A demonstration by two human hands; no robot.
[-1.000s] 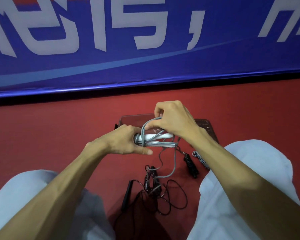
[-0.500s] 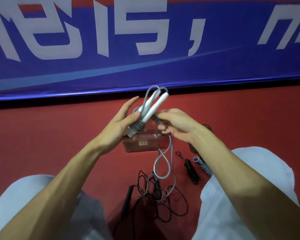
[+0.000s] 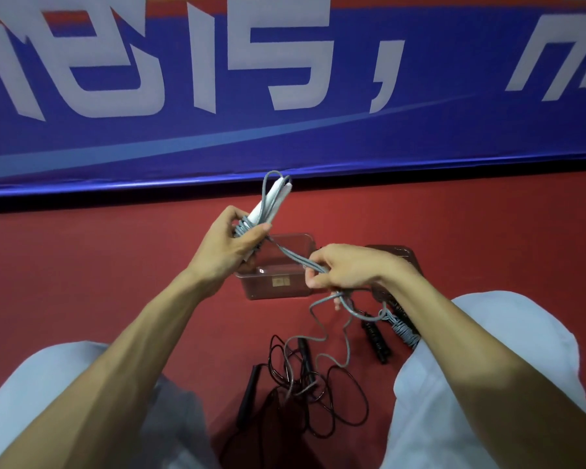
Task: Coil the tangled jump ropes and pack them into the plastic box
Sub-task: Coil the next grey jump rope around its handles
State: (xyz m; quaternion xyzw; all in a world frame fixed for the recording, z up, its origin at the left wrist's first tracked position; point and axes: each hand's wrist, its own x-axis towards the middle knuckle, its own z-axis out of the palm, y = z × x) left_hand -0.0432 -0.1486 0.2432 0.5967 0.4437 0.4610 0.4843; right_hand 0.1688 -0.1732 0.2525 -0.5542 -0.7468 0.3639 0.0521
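Now: left grip (image 3: 232, 247) curled round white handles and wound turns of grey jump rope (image 3: 272, 198), held above far-left corner of plastic box (image 3: 274, 289). Right grip (image 3: 349, 269) pinches taut grey strand over box's near-right corner. Loose grey tail drops to floor on near side of box, into tangled black jump rope (image 3: 322, 387).
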